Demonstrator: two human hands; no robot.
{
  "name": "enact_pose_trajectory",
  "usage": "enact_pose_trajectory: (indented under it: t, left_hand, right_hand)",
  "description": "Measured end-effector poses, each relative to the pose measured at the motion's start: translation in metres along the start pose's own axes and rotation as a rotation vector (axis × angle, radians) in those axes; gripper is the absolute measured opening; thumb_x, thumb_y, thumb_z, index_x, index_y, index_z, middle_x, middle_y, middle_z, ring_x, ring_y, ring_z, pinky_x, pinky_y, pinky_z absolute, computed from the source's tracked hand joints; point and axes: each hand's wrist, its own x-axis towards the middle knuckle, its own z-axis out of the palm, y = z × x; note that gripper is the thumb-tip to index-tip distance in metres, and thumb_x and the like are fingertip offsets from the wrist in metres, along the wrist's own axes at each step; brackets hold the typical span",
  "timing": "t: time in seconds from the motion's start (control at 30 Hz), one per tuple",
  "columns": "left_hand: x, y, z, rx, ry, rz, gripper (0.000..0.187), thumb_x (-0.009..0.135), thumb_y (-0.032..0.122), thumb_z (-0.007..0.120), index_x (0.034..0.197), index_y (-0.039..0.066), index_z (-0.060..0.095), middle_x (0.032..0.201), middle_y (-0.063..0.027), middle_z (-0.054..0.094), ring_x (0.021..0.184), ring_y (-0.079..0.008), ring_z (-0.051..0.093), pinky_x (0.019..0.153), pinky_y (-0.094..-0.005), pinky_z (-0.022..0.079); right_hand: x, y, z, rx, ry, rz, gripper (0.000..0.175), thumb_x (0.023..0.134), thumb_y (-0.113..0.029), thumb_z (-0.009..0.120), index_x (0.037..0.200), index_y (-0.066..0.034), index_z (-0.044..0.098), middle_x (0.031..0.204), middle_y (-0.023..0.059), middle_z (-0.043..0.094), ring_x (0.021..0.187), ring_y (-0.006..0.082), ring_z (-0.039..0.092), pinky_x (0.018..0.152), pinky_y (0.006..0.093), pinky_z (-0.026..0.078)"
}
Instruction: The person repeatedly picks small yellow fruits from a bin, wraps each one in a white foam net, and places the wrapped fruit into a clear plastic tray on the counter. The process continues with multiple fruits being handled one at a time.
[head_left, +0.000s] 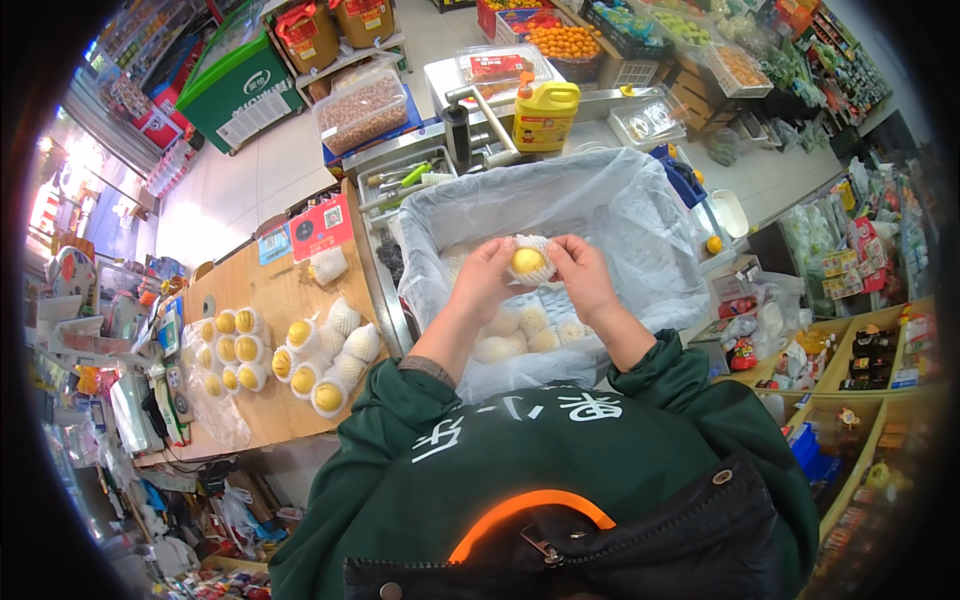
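Between my two hands is a round yellow fruit (528, 260) in a white foam net sleeve, its bare yellow top showing. My left hand (487, 274) grips the sleeve from the left, and my right hand (581, 266) pinches its right edge. Both hands are over a crate (622, 195) lined with thin translucent plastic. More fruits in foam nets (534, 321) lie in the crate below, partly hidden by my hands and forearms. Which parts of the fruit my fingers touch behind the net cannot be seen.
On the wooden table (300, 420) at left sit netted fruits in two groups (238, 349) (330, 356), plus a single foam-wrapped piece (328, 265). Behind the crate stand a faucet (487, 124), a yellow jug (545, 116) and a tub of nuts (364, 112). Shelves (847, 375) flank the right.
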Motion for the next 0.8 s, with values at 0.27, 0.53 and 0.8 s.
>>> enact_pose_trajectory:
  t: [0.27,0.53,0.8]
  left_hand:
    - [-0.002,0.005,0.004,0.034,0.057,-0.085,0.035,0.107,0.032,0.046,0.132,0.008,0.054,0.126,-0.0120,0.061,0.114,-0.0269,0.062,0.096,-0.0536,0.053]
    - [-0.013,0.014,0.009,0.002,-0.135,-0.051,0.037,0.103,0.029,0.057,0.134,0.010,0.056,0.124,-0.0093,0.062,0.113,-0.0237,0.063,0.093,-0.0483,0.057]
    - [-0.011,0.013,0.003,-0.110,-0.182,-0.099,0.050,0.091,0.014,0.071,0.138,0.008,0.052,0.128,-0.0093,0.061,0.119,-0.0254,0.061,0.101,-0.0480,0.053]
  right_hand:
    - [0.006,0.008,-0.006,0.305,-0.040,0.274,0.016,0.101,-0.017,0.057,0.114,-0.0080,0.059,0.105,0.0028,0.063,0.094,0.0141,0.061,0.078,0.0326,0.052]
    - [0.005,0.002,-0.008,0.312,-0.004,0.244,0.014,0.101,-0.016,0.058,0.114,-0.0095,0.058,0.101,0.0023,0.063,0.089,0.0138,0.060,0.074,0.0300,0.051]
    - [-0.017,-0.021,-0.010,-0.550,-0.124,-0.459,0.020,0.085,0.001,0.057,0.104,-0.0047,0.060,0.101,0.0096,0.059,0.096,0.0287,0.060,0.083,0.0371,0.050]
